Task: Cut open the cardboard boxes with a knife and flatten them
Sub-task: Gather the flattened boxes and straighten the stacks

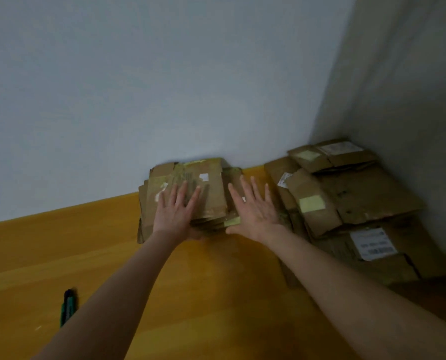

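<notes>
Brown flattened cardboard stack [211,193] under our flat, spread left hand [176,211] and right hand [255,211], gripping nothing | green-black utility knife [68,306] idle | cutting seemingly done, stacking left

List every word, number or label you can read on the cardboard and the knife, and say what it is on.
None can be read.
Large white label, low on the right pile: printed lines, too blurred.
Top white label, same pile: too blurred.
Side white label, same pile: too small.
White patch on the middle stack: no print visible.
Knife: no marking legible.
</notes>
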Demonstrator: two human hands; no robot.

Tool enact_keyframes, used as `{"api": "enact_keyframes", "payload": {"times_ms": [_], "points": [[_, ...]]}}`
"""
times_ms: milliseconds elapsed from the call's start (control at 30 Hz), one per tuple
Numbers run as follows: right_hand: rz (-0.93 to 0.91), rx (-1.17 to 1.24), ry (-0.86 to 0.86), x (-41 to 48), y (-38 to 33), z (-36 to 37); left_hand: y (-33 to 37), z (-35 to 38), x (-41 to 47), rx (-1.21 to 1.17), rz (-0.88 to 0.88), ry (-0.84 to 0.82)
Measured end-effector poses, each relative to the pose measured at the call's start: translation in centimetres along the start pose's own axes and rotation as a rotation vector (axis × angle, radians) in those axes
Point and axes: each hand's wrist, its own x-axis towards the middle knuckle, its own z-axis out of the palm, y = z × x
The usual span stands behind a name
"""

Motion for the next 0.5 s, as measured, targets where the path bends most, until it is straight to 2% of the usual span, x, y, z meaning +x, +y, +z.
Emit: {"api": "enact_keyframes", "payload": {"times_ms": [133, 267, 433, 500], "points": [[0.168, 0.1, 0.047, -3.1, 3.7, -1.7, 4.1, -3.8, 0.2, -0.15, 0.148, 0.097], [0.328, 0.181, 0.052, -5.0, 9.1, -3.0, 10.3, -6.6, 1.2, -0.521, 0.189, 0.087], [0.541, 0.362, 0.089, -4.1, 15.8, -3.1, 16.7, -8.9, 3.7, -1.006, 0.042, -0.044], [0.564, 0.365, 0.074, -3.0, 18.5, -2.9, 19.1, -9.8, 5.4, -1.235, -0.06, -0.099]]}}
